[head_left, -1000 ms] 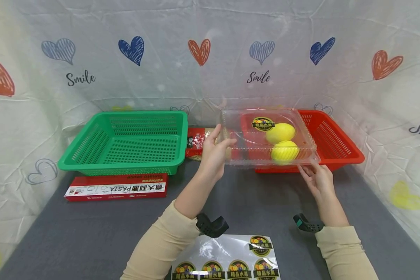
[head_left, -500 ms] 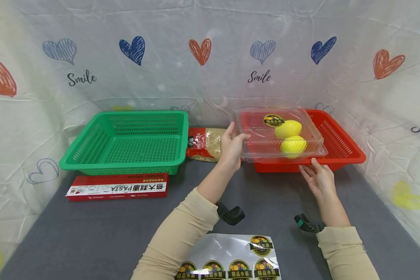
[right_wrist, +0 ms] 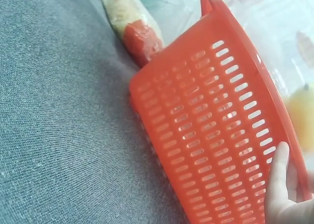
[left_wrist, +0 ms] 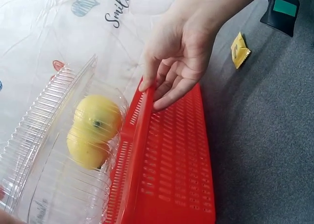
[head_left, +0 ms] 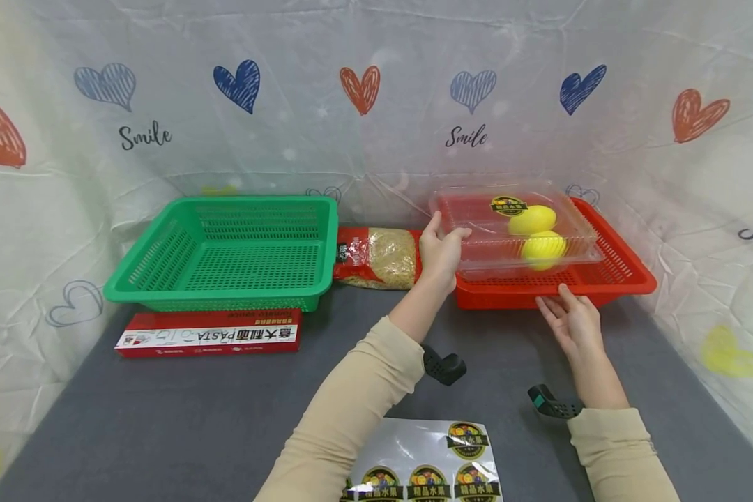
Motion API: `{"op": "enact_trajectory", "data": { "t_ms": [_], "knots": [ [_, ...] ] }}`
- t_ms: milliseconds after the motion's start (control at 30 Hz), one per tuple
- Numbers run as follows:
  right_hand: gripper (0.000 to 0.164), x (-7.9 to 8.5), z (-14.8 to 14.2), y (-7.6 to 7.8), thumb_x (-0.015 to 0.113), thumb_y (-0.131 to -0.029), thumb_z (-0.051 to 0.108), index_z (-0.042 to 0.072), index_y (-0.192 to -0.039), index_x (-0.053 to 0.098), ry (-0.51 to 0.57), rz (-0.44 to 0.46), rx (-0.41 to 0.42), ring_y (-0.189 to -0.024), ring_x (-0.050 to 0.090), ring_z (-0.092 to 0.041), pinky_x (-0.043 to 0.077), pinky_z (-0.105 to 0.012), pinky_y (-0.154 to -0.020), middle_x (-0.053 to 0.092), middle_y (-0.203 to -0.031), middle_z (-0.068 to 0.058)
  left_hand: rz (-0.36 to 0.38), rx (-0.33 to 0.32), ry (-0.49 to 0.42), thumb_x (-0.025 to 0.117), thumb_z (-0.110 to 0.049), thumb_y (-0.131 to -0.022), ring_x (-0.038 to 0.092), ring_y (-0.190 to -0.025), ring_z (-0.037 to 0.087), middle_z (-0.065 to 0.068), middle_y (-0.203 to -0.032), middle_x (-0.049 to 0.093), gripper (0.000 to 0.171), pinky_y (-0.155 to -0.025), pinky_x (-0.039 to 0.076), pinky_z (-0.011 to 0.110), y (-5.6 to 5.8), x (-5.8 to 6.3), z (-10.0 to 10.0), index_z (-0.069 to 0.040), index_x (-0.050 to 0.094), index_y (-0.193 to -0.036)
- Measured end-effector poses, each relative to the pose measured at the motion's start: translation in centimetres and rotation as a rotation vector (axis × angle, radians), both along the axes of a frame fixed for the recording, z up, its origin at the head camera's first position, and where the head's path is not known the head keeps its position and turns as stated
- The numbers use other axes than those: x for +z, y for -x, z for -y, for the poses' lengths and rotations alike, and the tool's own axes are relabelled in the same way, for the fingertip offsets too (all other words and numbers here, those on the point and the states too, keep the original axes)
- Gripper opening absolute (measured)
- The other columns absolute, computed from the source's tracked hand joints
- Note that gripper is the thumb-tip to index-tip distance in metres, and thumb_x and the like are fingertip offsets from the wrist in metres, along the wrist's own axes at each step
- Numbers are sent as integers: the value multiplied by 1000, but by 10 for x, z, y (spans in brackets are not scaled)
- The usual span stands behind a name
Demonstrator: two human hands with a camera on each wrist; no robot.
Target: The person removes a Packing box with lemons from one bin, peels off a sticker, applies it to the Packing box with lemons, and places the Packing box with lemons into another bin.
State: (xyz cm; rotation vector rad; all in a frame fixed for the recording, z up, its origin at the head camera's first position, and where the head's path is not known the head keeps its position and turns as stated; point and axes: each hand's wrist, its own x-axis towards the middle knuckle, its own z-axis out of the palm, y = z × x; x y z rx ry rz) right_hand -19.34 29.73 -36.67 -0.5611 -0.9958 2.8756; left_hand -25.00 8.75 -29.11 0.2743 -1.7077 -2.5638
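Observation:
My left hand (head_left: 440,254) grips the left edge of a clear plastic clamshell fruit box (head_left: 486,237), thumb on top. Two yellow fruits that look like lemons (head_left: 532,219) lie in the box's right part. A round black-and-gold fruit sticker (head_left: 508,206) is on its lid. The box hangs slightly tilted over the red basket (head_left: 508,298), covering much of its opening in the head view. My right hand (head_left: 571,322) pinches the basket's front rim; in the left wrist view its thumb lies over the rim and its fingers curl under the outer side.
Left of the red basket lies a red-and-clear bag of dry noodles (head_left: 392,258). Beyond it stands a green basket (head_left: 219,300), with a red pasta box (head_left: 210,336) before it. A sticker sheet (head_left: 429,446) lies at the front. The left wrist view shows a small yellow packet (left_wrist: 240,51).
My left hand has carried the fruit box rightward and back, farther over the red basket. My right fingers have parted from the box's corner and are on the basket rim. The noodle bag shows more.

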Motion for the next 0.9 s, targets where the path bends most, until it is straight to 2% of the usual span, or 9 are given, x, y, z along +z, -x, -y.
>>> {"op": "enact_trajectory", "data": {
  "t_ms": [233, 467, 667, 900],
  "knots": [
    [43, 0, 0, 0, 64, -84, 13, 15, -114, 34, -4, -11, 11, -84, 63, -21, 52, -35, -77, 48, -107, -4, 7, 17, 23, 63, -2, -80, 36, -128, 19, 3, -141, 38, 63, -100, 36, 31, 5, -6, -11, -11, 40, -138],
    [39, 1, 0, 0, 66, -82, 14, 15, -107, 36, -20, 6, 0, -81, 63, -21, 53, -35, -76, 52, -102, -4, -29, 16, 103, 64, -5, -81, 34, -129, 19, 2, -140, 39, 61, -99, 37, 31, 7, -10, -18, -11, 41, -138],
    [42, 1, 1, 0, 64, -84, 14, 16, -113, 35, -42, 31, -8, -81, 64, -20, 52, -34, -76, 48, -110, -3, -5, 12, 164, 66, -7, -81, 38, -125, 19, 2, -138, 40, 60, -95, 41, 31, 8, -17, -26, -13, 43, -137],
    [48, 2, 1, 0, 64, -84, 14, 18, -121, 34, -48, 38, -10, -82, 63, -21, 51, -35, -79, 50, -109, -2, 34, 6, 176, 65, -10, -83, 38, -122, 21, 3, -137, 37, 60, -93, 43, 34, 6, -25, -35, -15, 42, -138]
  ]
}}
